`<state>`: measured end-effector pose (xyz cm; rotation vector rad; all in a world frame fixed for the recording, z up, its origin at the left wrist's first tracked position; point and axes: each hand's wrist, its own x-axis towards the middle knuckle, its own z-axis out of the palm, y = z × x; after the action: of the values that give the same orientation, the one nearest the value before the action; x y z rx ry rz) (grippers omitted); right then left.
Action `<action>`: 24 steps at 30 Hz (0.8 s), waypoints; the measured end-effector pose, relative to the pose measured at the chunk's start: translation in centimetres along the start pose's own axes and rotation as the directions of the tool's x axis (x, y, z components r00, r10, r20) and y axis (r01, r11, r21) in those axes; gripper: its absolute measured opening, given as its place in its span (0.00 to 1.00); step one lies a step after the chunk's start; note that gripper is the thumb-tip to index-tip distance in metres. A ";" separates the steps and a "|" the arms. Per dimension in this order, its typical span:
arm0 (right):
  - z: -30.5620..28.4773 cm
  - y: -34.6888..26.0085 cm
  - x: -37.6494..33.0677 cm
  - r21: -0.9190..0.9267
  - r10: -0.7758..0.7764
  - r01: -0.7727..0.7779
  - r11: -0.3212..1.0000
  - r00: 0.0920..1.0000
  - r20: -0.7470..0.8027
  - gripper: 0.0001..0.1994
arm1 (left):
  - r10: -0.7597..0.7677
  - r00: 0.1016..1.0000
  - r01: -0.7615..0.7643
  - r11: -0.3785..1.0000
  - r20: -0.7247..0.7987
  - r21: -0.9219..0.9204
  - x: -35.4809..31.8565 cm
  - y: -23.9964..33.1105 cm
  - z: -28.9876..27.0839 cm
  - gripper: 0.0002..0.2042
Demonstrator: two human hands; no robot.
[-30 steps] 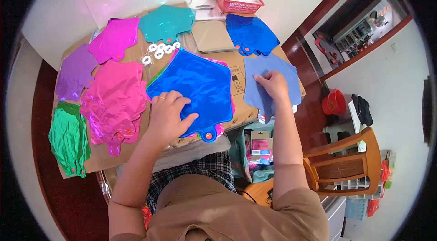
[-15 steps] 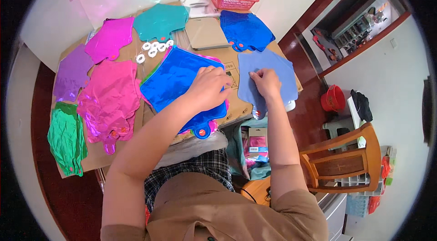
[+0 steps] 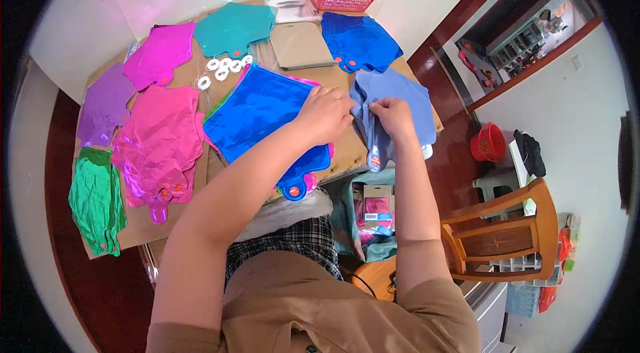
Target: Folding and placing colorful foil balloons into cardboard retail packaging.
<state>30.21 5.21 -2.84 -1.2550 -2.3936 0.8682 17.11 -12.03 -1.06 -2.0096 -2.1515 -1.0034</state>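
Note:
A stack of flat foil balloons lies in front of me, a shiny blue foil balloon (image 3: pixel 257 110) on top and pink and green edges showing beneath. To its right are light blue foil balloons (image 3: pixel 417 106), with a tab hanging toward me. My right hand (image 3: pixel 395 118) pinches the top one, raising a fold along its left side. Over the right corner of the blue stack, my left hand (image 3: pixel 327 115) has bent fingers at the left edge of that same light blue balloon; they appear closed on it, though the fingertips are partly hidden.
Around the cardboard-covered table (image 3: pixel 220 166) lie pink (image 3: pixel 160 133), green (image 3: pixel 97 196), purple (image 3: pixel 103 106), magenta (image 3: pixel 160 56), teal (image 3: pixel 233 26) and dark blue balloons (image 3: pixel 363 40). White rings (image 3: pixel 223 73), a tan flat pack (image 3: pixel 301 45) and a red basket (image 3: pixel 340 0) sit behind. A wooden chair (image 3: pixel 500 240) stands right.
My left hand has moved right, from above the blue stack to the light blue balloon's edge. The light blue balloon's left side has lifted into a fold under my right hand.

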 end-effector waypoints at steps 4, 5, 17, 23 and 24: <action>-0.7 -0.3 0.2 0.227 -0.021 0.005 0.974 0.997 0.069 0.08 | 0.169 0.981 -0.165 0.985 -0.092 0.055 1.2 -0.6 1.3 0.11; -0.8 -0.3 0.2 0.283 -0.002 -0.021 0.959 0.997 0.081 0.08 | 0.130 0.992 -0.130 0.990 0.001 0.063 1.6 -0.7 1.5 0.11; -13.9 10.3 0.8 0.988 0.263 0.004 0.155 0.964 -0.045 0.17 | 0.094 0.973 -0.118 0.987 0.209 0.105 2.6 -0.5 1.2 0.09; -24.0 13.2 -3.5 0.877 -0.184 0.430 -0.216 0.864 -0.469 0.20 | 0.092 0.965 -0.123 0.986 0.245 0.113 3.0 0.1 1.0 0.11; -24.2 12.0 -3.5 0.857 -0.134 0.478 -0.191 0.853 -0.505 0.19 | 0.098 0.970 -0.126 0.985 0.222 0.115 2.9 -0.1 1.3 0.11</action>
<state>52.33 16.59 8.26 0.0131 -0.9075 1.6569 17.02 -8.89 -0.89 -2.2395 -2.1077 -0.6411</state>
